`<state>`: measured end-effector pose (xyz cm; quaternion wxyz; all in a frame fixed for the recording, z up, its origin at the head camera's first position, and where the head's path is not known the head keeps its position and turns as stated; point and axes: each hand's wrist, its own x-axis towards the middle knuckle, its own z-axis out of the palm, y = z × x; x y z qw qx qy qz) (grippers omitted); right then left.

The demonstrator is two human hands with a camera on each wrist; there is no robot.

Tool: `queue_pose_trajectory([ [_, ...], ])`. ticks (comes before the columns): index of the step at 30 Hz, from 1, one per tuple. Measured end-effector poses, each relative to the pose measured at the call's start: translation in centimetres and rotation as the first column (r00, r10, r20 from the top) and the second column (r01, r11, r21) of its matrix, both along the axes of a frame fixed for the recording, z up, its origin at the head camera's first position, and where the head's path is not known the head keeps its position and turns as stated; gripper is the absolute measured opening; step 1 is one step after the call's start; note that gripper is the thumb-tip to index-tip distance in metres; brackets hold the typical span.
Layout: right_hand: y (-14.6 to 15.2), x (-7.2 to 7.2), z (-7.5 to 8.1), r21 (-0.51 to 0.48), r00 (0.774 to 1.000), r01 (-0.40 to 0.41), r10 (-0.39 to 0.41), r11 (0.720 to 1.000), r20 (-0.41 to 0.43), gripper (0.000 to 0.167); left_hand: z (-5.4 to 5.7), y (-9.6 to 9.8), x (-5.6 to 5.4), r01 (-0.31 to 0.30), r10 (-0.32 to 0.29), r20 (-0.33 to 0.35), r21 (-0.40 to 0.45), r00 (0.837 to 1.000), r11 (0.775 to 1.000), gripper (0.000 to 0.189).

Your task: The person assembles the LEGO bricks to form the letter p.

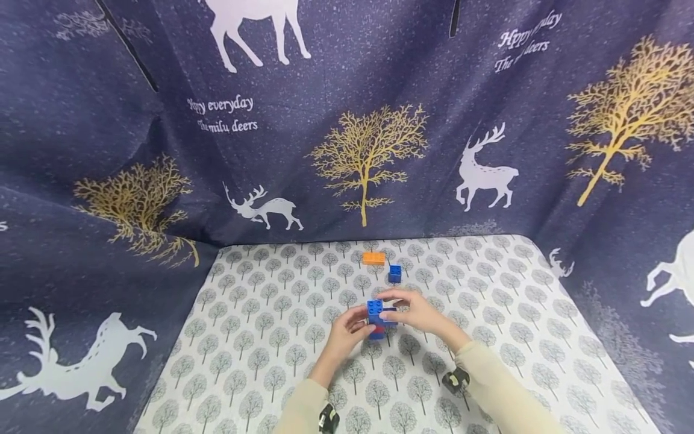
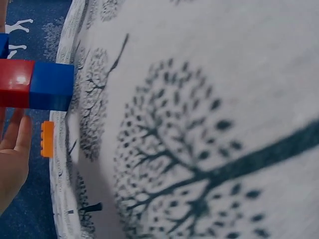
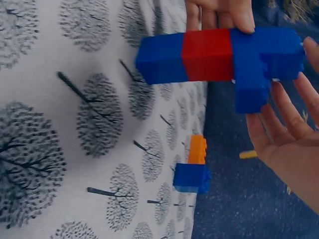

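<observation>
A tower of toy building bricks (image 3: pixel 207 56) stands between my two hands, blue at its foot, red above that, then a longer blue brick (image 3: pixel 249 89) sticking out to the right and a studded blue brick (image 1: pixel 375 307) on top. My left hand (image 1: pixel 347 330) holds the tower from the left, its thumb by the red brick (image 2: pixel 16 82). From the right, my right hand (image 1: pixel 414 310) grips the upper part, its thumb on the front and fingers behind the top. Whether the tower's foot (image 2: pixel 52 85) touches the table is hard to tell.
Beyond the hands a small blue brick (image 1: pixel 394 274) lies on the table, with an orange brick (image 1: pixel 373 258) farther back. A tree-print cloth (image 1: pixel 260 337) covers the table. Dark blue deer-print curtain (image 1: pixel 347 78) rises behind and at both sides.
</observation>
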<state>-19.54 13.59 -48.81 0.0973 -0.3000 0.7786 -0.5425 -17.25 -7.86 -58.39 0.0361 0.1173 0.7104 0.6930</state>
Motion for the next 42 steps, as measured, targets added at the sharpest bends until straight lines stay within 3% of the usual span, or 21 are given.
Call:
queue_pose_trajectory([
  [5, 1.5, -2.8, -2.1, -0.025, 0.991, 0.119, -0.117, 0.993, 0.060, 0.038, 1.1, 0.0, 0.0, 0.014, -0.014, 0.038, 0.001, 0.999, 1.000, 0.051],
  [11, 2.7, -6.7, -4.1, -0.095, 0.946, 0.311, -0.298, 0.946, 0.127, 0.041, 2.0, 0.2, -0.1, 0.014, -0.014, 0.034, 0.024, 0.999, 1.000, 0.050],
  [19, 3.1, -9.1, -7.3, -0.088, 0.906, 0.393, -0.369, 0.915, 0.208, 0.053, 4.0, 0.3, 0.8, 0.033, -0.033, 0.014, 0.016, 0.999, 0.999, 0.045],
  [23, 2.7, -9.8, -8.4, -0.038, 0.884, 0.423, -0.403, 0.905, 0.238, 0.054, 2.8, 0.4, 0.6, 0.020, -0.021, 0.035, 0.028, 0.999, 0.999, 0.047],
  [27, 2.4, -9.8, -8.6, 0.003, 0.865, 0.448, -0.434, 0.894, 0.252, 0.055, 1.5, 0.5, 0.3, 0.008, -0.009, 0.042, 0.023, 0.999, 1.000, 0.046],
  [35, 2.4, -10.3, -9.5, 0.052, 0.851, 0.467, -0.464, 0.883, 0.247, 0.053, 3.9, 0.4, 1.3, 0.027, -0.029, 0.046, 0.041, 0.999, 0.999, 0.045],
  [42, 2.4, -10.5, -9.4, 0.026, 0.863, 0.466, -0.462, 0.884, 0.205, 0.049, 4.0, 0.4, 1.1, 0.030, -0.032, 0.045, 0.054, 0.998, 0.998, 0.045],
])
